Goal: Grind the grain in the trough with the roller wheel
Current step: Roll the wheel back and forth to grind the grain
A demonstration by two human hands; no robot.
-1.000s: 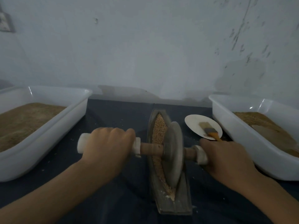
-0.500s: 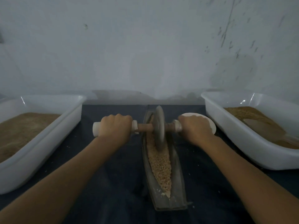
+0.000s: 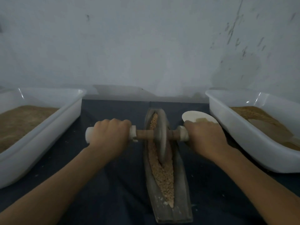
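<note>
A long boat-shaped trough (image 3: 181, 197) lies lengthwise on the dark cloth in front of me, with tan grain (image 3: 164, 174) filling its groove. The grey roller wheel (image 3: 160, 135) stands upright in the groove in the trough's far half, on a wooden axle with white handle ends. My left hand (image 3: 110, 135) grips the left handle. My right hand (image 3: 204, 137) grips the right handle, which it mostly hides.
A white tub (image 3: 53, 125) of brown meal stands at the left, and another white tub (image 3: 240, 132) of meal with a scoop at the right. A small white dish (image 3: 193, 116) with a brush sits behind my right hand. The wall is close behind.
The wheel went from the trough's near part to the far end, then came back a little toward me. Both hands kept hold of the handles.
</note>
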